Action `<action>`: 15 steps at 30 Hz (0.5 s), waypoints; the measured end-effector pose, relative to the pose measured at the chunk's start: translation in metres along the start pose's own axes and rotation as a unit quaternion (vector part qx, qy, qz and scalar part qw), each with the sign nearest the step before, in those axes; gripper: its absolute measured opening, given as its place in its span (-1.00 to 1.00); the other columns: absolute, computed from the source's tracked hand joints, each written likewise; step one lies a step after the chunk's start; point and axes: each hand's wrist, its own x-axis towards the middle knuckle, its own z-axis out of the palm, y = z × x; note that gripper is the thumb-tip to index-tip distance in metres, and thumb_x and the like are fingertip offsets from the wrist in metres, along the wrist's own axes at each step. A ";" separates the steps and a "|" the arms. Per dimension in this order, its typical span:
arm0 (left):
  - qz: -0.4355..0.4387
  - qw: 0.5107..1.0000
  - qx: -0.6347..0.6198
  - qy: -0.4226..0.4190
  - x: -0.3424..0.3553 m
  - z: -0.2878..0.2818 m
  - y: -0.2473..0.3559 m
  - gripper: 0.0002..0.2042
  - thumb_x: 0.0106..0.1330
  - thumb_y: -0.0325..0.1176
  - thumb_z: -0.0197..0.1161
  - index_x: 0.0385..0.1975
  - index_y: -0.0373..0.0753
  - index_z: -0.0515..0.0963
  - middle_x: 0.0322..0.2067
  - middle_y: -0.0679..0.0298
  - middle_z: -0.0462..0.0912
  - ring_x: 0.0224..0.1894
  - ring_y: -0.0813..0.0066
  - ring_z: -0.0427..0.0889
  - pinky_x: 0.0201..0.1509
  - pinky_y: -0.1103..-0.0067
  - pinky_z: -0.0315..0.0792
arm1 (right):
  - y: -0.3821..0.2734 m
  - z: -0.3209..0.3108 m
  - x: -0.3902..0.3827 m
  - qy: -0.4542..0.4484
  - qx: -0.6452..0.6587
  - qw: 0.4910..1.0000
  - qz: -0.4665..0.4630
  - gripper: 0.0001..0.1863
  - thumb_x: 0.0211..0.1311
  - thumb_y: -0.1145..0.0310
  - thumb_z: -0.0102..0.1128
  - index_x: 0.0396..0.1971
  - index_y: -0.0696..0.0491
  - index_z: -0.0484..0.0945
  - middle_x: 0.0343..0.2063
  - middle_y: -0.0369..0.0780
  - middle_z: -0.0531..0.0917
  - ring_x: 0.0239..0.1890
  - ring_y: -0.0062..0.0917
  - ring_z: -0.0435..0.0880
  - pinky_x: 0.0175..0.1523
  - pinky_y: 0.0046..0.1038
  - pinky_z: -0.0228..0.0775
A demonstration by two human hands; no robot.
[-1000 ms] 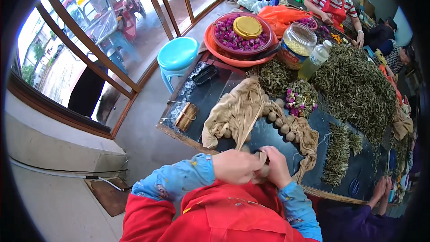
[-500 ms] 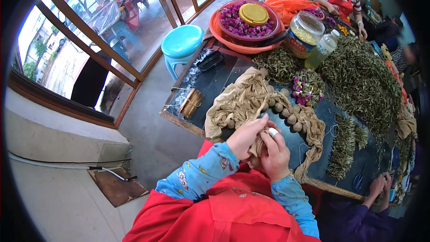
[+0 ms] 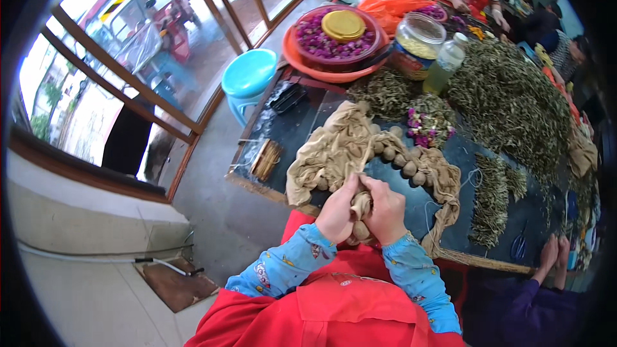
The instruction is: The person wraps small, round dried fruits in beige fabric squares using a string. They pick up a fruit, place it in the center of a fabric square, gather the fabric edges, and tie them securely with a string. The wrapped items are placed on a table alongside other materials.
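Tan cloth (image 3: 362,203) — between left fingers (image 3: 349,189) and right fingers (image 3: 375,187).

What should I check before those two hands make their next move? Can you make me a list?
1. Left hand holding the tan cloth: ok.
2. Right hand holding it too: ok, thumbs close together.
3. Round bulge in the cloth, below the fingers: ok, it shows.
4. Cloth pulled tight between the hands: cannot tell, fingers partly hide it.
5. Bottle of yellowish liquid capped: ok, white cap on.
6. Scissors away from these hands: ok, far to the right.
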 end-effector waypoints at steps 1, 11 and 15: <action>-0.005 1.000 -0.016 -0.008 0.000 -0.001 0.001 -0.61 0.54 -0.03 -0.11 0.02 -0.22 0.45 -0.08 0.27 0.59 -0.04 0.47 0.57 0.09 0.48 0.45 | -0.001 -0.003 0.002 -0.011 0.001 1.000 0.012 -0.61 -0.03 0.44 0.36 -0.12 0.10 0.54 -0.34 -0.12 0.68 -0.35 -0.27 0.71 -0.29 -0.33 0.53; -0.065 0.995 0.067 -0.026 -0.006 -0.006 0.000 -0.54 0.55 -0.01 -0.19 0.06 -0.30 0.39 0.11 0.04 0.51 0.11 0.25 0.55 0.22 0.34 0.44 | -0.005 -0.006 -0.006 0.030 -0.039 0.998 0.034 -0.66 0.06 0.37 0.20 -0.10 0.04 0.57 -0.44 -0.23 0.67 -0.51 -0.35 0.66 -0.44 -0.36 0.46; -0.063 0.985 0.130 -0.098 -0.018 0.000 0.025 -0.54 0.54 0.01 -0.15 0.06 -0.31 0.40 0.06 0.09 0.55 0.05 0.35 0.56 0.11 0.45 0.48 | -0.028 -0.010 -0.032 -0.013 0.009 1.000 0.023 -0.69 0.07 0.36 0.26 -0.15 0.09 0.58 -0.48 -0.21 0.63 -0.50 -0.32 0.63 -0.40 -0.35 0.47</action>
